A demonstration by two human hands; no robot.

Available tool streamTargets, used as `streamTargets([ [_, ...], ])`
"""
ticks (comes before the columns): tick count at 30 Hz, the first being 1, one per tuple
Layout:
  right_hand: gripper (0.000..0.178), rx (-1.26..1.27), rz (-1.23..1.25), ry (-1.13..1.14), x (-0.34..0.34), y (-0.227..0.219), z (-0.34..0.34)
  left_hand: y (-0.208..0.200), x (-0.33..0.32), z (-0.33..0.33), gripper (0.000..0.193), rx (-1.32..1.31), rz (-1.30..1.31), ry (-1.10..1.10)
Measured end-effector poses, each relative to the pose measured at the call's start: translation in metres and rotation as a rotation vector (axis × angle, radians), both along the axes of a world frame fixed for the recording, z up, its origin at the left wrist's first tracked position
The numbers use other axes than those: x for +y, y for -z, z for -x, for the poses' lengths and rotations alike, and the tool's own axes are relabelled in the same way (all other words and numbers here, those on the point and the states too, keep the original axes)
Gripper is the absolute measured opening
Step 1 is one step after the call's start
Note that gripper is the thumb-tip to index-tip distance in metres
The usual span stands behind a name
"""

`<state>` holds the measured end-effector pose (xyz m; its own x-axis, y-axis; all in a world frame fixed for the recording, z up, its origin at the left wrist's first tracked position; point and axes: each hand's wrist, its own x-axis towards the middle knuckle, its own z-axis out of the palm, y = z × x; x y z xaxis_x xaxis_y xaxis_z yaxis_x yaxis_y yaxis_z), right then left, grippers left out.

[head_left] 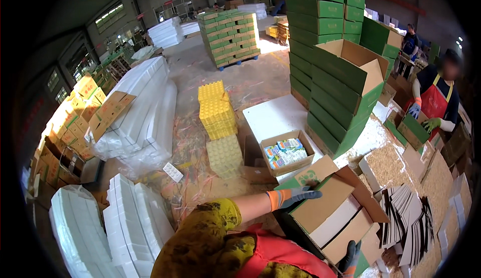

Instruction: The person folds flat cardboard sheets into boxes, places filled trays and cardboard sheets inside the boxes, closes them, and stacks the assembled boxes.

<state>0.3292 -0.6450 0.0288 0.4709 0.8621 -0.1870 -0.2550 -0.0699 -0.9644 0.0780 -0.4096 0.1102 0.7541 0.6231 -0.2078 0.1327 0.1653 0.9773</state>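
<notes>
An open cardboard box (328, 205), brown inside and green outside, is tilted in front of me with its flaps spread. Along its far left edge lies my left hand (300, 196), in a dark glove with an orange cuff, holding that side. My right hand (349, 259), gloved alike, grips the near right edge, its fingers partly over the rim. A white strip (336, 220) shows inside the box. To the right lies a fanned pile of white and dark strips (403, 215). Beyond the box, a small carton (274, 171) holds blue, green and white packets.
Tall stacks of green boxes (333, 107) rise ahead. Yellow egg trays (217, 115) stand on the floor. White wrapped foam stacks (133, 107) are at left. A co-worker in a red apron (435, 100) handles a green box (413, 130) at right. A loaded pallet (229, 40) stands farther back.
</notes>
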Motion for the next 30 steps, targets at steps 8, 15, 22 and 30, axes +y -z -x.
streamTargets([
  [8, 0.06, -0.091, -0.002, -0.027, -0.006, -0.006, -0.002, 0.031, 0.001, -0.009, 0.084, -0.038, -0.01, 0.045],
  [15, 0.058, -0.417, 0.121, -0.05, -0.005, -0.01, -0.006, 0.021, -0.006, -0.004, 0.086, -0.015, 0.029, -0.005],
  [22, 0.046, -0.649, 0.195, 0.054, -0.02, 0.02, -0.019, 0.022, 0.006, -0.015, 0.102, 0.143, -0.014, 0.031],
  [30, 0.058, -1.388, -0.021, -0.169, -0.051, 0.114, -0.05, 0.045, 0.026, -0.014, 0.117, 0.078, -0.073, 0.032],
])
